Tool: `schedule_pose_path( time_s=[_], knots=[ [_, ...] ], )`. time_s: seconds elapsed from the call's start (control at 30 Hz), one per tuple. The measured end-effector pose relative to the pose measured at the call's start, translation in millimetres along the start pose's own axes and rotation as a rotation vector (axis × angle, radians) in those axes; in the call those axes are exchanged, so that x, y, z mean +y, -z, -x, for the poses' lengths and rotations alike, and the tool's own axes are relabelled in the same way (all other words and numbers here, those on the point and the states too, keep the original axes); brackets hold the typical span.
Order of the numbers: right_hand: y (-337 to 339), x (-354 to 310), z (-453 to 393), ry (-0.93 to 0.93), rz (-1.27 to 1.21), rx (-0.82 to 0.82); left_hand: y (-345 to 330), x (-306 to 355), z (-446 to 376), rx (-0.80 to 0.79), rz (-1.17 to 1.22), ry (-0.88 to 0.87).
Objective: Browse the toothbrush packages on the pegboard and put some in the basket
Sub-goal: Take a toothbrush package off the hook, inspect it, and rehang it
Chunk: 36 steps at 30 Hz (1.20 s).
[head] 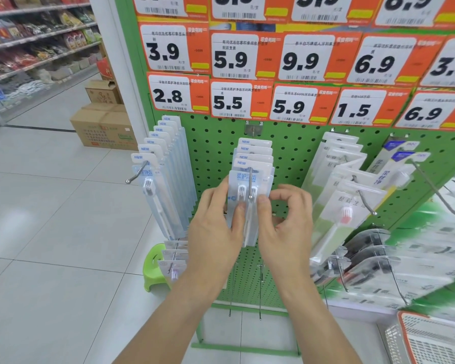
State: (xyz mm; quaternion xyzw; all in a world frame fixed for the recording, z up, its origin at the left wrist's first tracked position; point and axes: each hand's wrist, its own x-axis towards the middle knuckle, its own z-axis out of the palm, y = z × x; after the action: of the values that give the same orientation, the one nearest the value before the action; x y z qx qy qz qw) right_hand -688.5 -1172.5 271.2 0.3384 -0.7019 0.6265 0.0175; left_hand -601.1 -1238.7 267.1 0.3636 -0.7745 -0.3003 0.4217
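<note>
Both hands were up at the middle hook of the green pegboard (216, 153). The left hand (216, 222) held the front toothbrush package (243, 195) by its left edge, fingers behind and thumb pressed on its face. The right hand (284, 219) pinched the same package at its right side, thumb on the front near the metal hook (250, 185); its other fingers curled loosely beside the pack. The package hung low against the hook's tip, and it probably still sat on the wire, though the hole was hidden.

Behind it more packs of the same kind (254, 153) were stacked on that hook, each with a "NEW" tab. To the left hung a longer row of slim blue-and-white packs (168, 166) on another hook, and to the right a row of clear packs (344, 185), the front one showing a pink-headed brush. Orange-and-white price tags (234, 101) covered the board above.

The white basket with an orange rim (415, 337) sat at the lower right corner, well apart from the hands. A green stool (154, 269) stood on the tiled floor by the rack, and cardboard boxes (103, 127) were piled farther back.
</note>
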Motion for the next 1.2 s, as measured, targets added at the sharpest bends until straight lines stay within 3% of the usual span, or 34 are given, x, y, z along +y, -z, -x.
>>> schedule_pose_path(
  time_s=[0.6, 1.0, 1.1, 1.2],
  knots=[
    [-20, 1, -26, -0.143, -0.110, -0.024, -10, 8, -22, -0.158, -0.061, 0.058],
    [-19, 16, -9, -0.001, -0.035, 0.048, -11, 7, -18, -0.220, -0.086, 0.057],
    [-12, 17, -1, 0.047, -0.015, 0.052, -11, 7, -8, -0.154, -0.043, 0.074],
    [1, 15, 12, 0.111, -0.075, 0.088, -15, 8, 11, 0.083, 0.046, 0.036]
  ],
)
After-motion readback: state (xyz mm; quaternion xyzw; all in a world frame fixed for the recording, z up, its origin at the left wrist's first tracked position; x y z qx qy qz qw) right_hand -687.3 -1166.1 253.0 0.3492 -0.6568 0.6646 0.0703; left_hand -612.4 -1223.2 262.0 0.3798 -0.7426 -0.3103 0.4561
